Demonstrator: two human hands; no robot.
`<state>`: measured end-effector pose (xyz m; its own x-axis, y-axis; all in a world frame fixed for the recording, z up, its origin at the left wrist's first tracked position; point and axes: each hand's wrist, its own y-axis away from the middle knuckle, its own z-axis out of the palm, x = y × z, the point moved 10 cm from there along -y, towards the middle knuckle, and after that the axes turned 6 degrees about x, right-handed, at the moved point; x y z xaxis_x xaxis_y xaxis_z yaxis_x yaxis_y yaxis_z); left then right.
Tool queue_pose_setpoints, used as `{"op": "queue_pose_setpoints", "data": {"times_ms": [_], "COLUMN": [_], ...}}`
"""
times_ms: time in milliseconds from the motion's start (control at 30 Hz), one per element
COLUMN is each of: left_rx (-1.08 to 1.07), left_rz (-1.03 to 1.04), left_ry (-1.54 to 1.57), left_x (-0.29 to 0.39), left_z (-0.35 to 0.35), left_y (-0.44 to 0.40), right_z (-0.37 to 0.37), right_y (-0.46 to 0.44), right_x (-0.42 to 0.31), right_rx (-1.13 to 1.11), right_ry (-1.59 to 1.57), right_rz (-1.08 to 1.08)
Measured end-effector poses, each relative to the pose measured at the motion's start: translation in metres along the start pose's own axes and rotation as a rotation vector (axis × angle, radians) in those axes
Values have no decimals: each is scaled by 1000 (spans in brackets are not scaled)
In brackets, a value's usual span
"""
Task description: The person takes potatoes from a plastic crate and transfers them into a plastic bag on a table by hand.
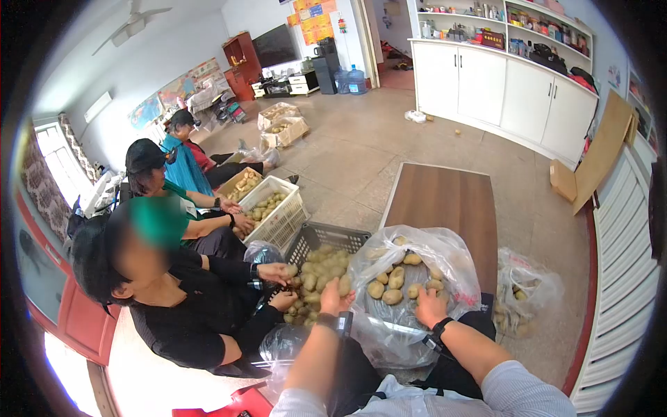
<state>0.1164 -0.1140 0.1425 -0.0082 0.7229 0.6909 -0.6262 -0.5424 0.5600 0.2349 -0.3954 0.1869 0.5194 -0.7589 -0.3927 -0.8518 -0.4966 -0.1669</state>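
Observation:
My left hand is at the right side of a dark grey plastic crate heaped with potatoes. Its fingers are closed around a potato. Inside a clear plastic bag in front of me is my right hand, its fingers curled against a potato. Several loose potatoes lie around it in the bag. Across the crate, a co-worker's two hands are among the same potatoes.
A brown wooden-topped table stands beyond the bag. Another bag of potatoes sits on the floor at right. Further left, people sit by a white crate and cardboard boxes. White cabinets line the back wall.

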Motion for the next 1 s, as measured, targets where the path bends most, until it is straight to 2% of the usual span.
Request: {"op": "queue_pose_setpoints", "data": {"times_ms": [100,167,233,267,333,400,433,567,633,733,867,933,1000], "left_rx": [91,244,281,351,416,448,446,298,235,334,359,380,319], "left_rz": [6,62,32,176,325,70,71,362,431,378,344,302,498], "left_ry": [57,76,41,-116,-273,83,84,-1453,-1834,-1781,-1813,-1827,-1930], "left_x": [8,15,7,16,30,22,22,46,41,45,46,43,41], "left_z": [-23,-44,-56,-67,-72,-57,-60,-69,-65,-73,-78,-85,-75], "left_y": [-7,-11,-19,-21,-20,12,9,-31,-36,-32,-36,-42,-41], "right_z": [8,24,24,23,21,21,22,22,28,31,36,46,51], "right_y": [4,3,5,6,9,13,16,18,20,18,13,11,10], "right_x": [2,11,6,5,3,1,-2,-2,7,15,23,28,32], "right_rx": [-37,-77,28,29,32,-8,-49,-173,-246,-269,-223,-236,-212], "right_ry": [52,43,161,159,152,172,193,173,84,-18,-132,-304,-325], "right_rz": [-9,-4,-120,-120,-109,-130,-152,-93,2,98,166,233,230]}}
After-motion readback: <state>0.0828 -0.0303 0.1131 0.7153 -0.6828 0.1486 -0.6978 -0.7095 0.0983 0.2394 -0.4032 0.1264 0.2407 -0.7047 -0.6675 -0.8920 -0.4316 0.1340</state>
